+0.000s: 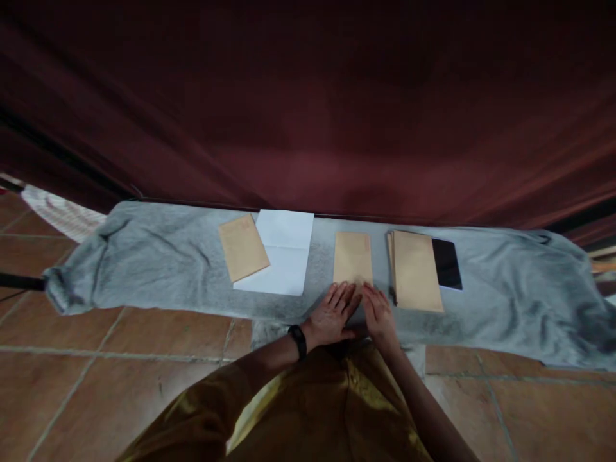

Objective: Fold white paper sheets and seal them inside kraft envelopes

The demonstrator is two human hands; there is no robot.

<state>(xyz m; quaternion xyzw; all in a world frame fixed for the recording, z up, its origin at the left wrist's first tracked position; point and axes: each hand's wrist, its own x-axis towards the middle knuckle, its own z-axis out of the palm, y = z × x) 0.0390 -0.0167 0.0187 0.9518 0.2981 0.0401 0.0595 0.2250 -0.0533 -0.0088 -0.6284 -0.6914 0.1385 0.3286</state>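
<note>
A brown paper envelope lies flat on the grey cloth, with small reddish print near its upper right corner. Both hands rest on its near end, which they hide. My left hand, a black band on its wrist, lies flat with the fingers stretched across the paper. Beside it, my right hand presses its straightened fingers on the envelope's right near corner. To the right is a stack of brown envelopes. On the left, another brown envelope overlaps a creased white sheet of paper.
A dark-screened phone or tablet sits partly under the stack. Grey cloth covers the long narrow surface, wrinkled at both ends. A dark red fabric wall rises directly behind it. Brown floor tiles show below.
</note>
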